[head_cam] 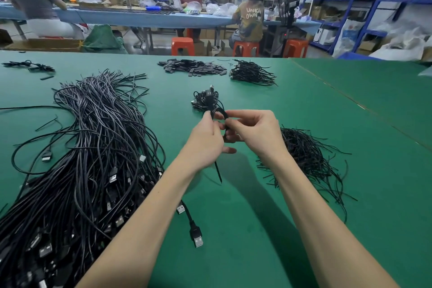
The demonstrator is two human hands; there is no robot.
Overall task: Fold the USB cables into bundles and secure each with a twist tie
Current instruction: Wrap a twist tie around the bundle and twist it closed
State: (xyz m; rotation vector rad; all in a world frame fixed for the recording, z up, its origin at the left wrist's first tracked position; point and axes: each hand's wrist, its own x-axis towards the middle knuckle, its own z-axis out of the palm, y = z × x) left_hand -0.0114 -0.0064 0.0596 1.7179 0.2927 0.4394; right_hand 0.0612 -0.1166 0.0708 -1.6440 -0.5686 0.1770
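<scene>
One folded cable (pixel 221 116) is held above the middle of the green table (pixel 257 229), between both hands. The left hand (pixel 207 140) pinches it from the left, fingers curled, a thin black tail hanging below the palm. The right hand (pixel 254 132) grips it from the right, thumb and forefinger meeting on top. Both forearms reach forward, converging. Finished bundles (pixel 207 99) lie just beyond; loose cables (pixel 88 147) pile left, twist ties (pixel 308 159) right.

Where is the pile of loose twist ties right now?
In the head view, the twist tie pile lies on the green table, just right of the right hand and forearm.
</scene>
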